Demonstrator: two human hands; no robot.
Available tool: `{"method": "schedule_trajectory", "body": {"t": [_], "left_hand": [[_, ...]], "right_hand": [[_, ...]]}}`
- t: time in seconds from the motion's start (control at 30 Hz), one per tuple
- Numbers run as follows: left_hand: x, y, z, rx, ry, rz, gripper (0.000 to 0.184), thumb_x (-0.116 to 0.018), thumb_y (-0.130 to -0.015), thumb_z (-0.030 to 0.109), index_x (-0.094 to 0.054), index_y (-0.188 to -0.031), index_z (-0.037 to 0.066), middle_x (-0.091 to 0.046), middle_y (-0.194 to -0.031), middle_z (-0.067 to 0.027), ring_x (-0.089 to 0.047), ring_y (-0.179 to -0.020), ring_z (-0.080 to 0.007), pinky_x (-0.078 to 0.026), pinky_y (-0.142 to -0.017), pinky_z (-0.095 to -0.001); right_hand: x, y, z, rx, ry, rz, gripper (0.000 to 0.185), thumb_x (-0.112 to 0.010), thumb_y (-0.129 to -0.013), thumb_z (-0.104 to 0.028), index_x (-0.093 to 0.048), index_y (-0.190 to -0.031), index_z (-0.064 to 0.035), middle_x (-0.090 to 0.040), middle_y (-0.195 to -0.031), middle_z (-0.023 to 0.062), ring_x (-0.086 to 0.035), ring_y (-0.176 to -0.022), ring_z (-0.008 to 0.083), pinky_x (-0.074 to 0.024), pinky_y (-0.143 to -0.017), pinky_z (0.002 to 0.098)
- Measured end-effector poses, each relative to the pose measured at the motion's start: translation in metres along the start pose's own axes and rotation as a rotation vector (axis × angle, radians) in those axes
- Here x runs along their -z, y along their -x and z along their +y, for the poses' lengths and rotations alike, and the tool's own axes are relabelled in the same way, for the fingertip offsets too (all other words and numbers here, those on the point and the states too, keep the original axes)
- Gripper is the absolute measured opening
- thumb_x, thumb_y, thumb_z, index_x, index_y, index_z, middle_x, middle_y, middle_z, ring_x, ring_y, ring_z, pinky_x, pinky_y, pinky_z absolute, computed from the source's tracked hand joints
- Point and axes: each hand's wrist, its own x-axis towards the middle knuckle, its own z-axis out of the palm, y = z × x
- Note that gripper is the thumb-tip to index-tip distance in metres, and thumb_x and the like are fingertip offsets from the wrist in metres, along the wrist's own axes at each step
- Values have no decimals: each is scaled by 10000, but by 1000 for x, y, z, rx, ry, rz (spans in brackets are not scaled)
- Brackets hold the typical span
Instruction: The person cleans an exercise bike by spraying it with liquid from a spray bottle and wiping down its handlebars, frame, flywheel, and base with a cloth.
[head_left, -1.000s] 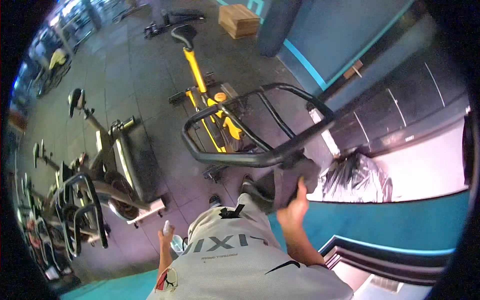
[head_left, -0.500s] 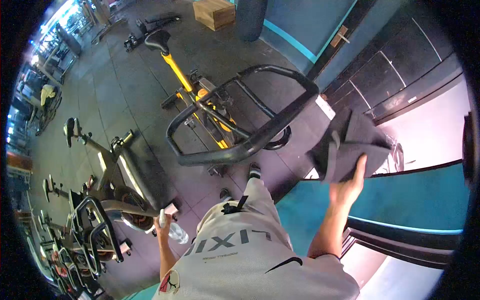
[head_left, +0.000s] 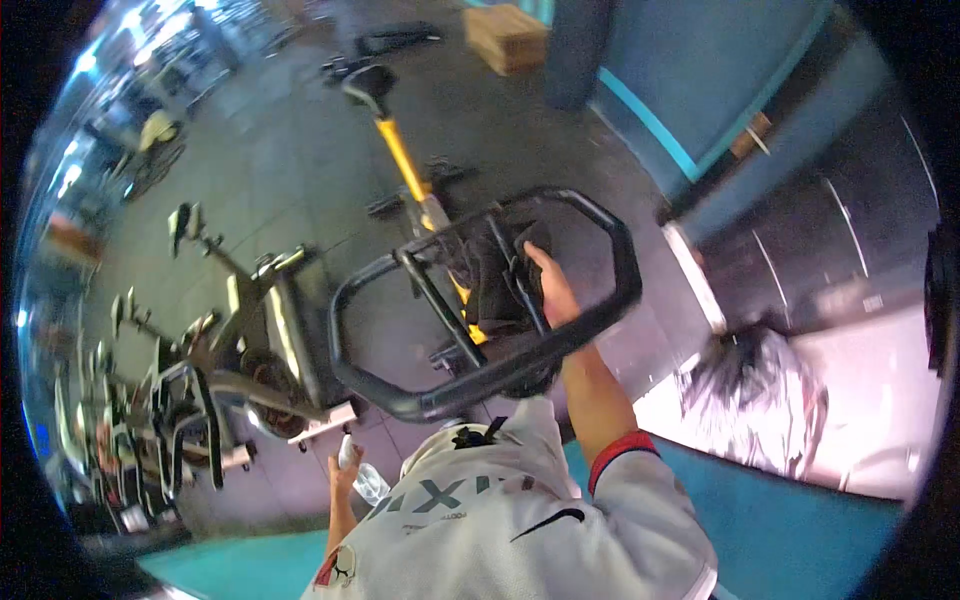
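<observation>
A clear spray bottle with a white top (head_left: 369,484) is in my left hand (head_left: 343,470), low beside my body, with the fingers wrapped around it. My right hand (head_left: 550,285) holds a dark cloth (head_left: 490,280) inside the black handlebar frame (head_left: 470,388) of a yellow exercise bike (head_left: 400,158). The near bar crosses in front of my right forearm, and an inner bar partly covers the cloth. Whether the cloth presses on the bike's parts is hard to tell.
More exercise bikes (head_left: 235,345) stand in a row at the left. A wooden box (head_left: 506,40) sits at the back near a blue wall. On the right, a bin bag (head_left: 750,400) lies by a pale surface, and a teal panel (head_left: 790,530) is close to my right side.
My right hand has swung left with the dark cloth, from beside the bike into its handlebar frame. The bin bag is now uncovered. My left hand still holds the spray bottle; the view has shifted.
</observation>
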Motion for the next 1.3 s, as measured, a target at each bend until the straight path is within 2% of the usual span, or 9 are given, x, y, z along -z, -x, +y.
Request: {"method": "schedule_trajectory", "body": {"t": [0.33, 0.43, 0.73, 0.77, 0.8, 0.97, 1.07, 1.2, 1.3], "left_hand": [[-91, 90, 31, -387, -436, 205, 263, -797, -734, 76, -686, -962, 6, -684, -835, -87, -611, -749, -139, -512, -677, -332], [-117, 121, -6, 37, 466, 322, 290, -831, -691, 72, -673, -922, -3, -688, -844, -107, -646, -790, -199, -518, -716, -346], [-169, 151, -50, 127, 153, 272, 267, -759, -803, 144, -653, -1023, 35, -656, -1020, -99, -632, -940, -221, -516, -809, -364], [-168, 154, -25, 280, 1034, 26, 343, -628, -898, 350, -619, -1140, 107, -614, -1142, -92, -592, -1070, -272, -477, -927, -436], [-169, 154, -32, 239, 879, 24, 367, -600, -906, 384, -589, -1177, 136, -598, -1171, -92, -578, -1094, -290, -465, -945, -461], [-168, 157, -50, 246, 771, 122, 459, -531, -931, 440, -465, -1303, 178, -560, -1243, -102, -546, -1142, -332, -466, -953, -515], [-161, 134, -63, 504, 1197, 282, 469, -524, -941, 405, -432, -1322, 147, -528, -1285, -120, -530, -1165, -322, -486, -941, -502], [-167, 112, -47, 62, 613, -12, 426, -554, -935, 249, -439, -1323, 115, -521, -1280, -121, -529, -1168, -289, -483, -965, -422], [-166, 103, -32, 205, 723, -77, 386, -556, -940, 282, -504, -1283, 111, -543, -1255, -99, -544, -1149, -272, -472, -974, -418]], "right_hand": [[-10, 44, -27, -258, -80, -36, 601, -461, -951, -567, -596, -1219, -47, -687, -1079, 78, -672, -905, 213, -553, -827, 392], [-1, 18, -26, -330, -76, 46, 595, -469, -930, -606, -630, -1144, -75, -692, -978, 61, -669, -807, 217, -561, -764, 383], [45, -4, -6, -483, -38, -104, 526, -487, -958, -514, -642, -1144, -47, -686, -1043, 111, -654, -946, 245, -514, -918, 393], [56, 19, -14, -531, -39, -128, 524, -480, -965, -498, -609, -1198, -47, -664, -1109, 121, -634, -1005, 250, -499, -944, 398], [58, 41, -26, -583, -40, -156, 527, -473, -972, -482, -576, -1251, -46, -641, -1174, 131, -614, -1064, 256, -485, -970, 403], [75, 92, -102, -173, -174, 200, 646, -437, -953, -555, -430, -1400, -89, -534, -1345, 140, -554, -1168, 327, -462, -999, 466], [43, 72, -153, 16, -244, 73, 602, -471, -949, -526, -482, -1355, -81, -599, -1260, 137, -614, -1082, 318, -496, -948, 464], [66, -22, -162, -170, 146, 167, 453, -636, -887, -446, -628, -1153, -79, -698, -1016, 69, -674, -878, 236, -536, -812, 397], [76, -83, -173, -259, 272, 58, 379, -620, -904, -413, -669, -1056, -70, -704, -929, 64, -673, -801, 217, -545, -735, 373]]}}
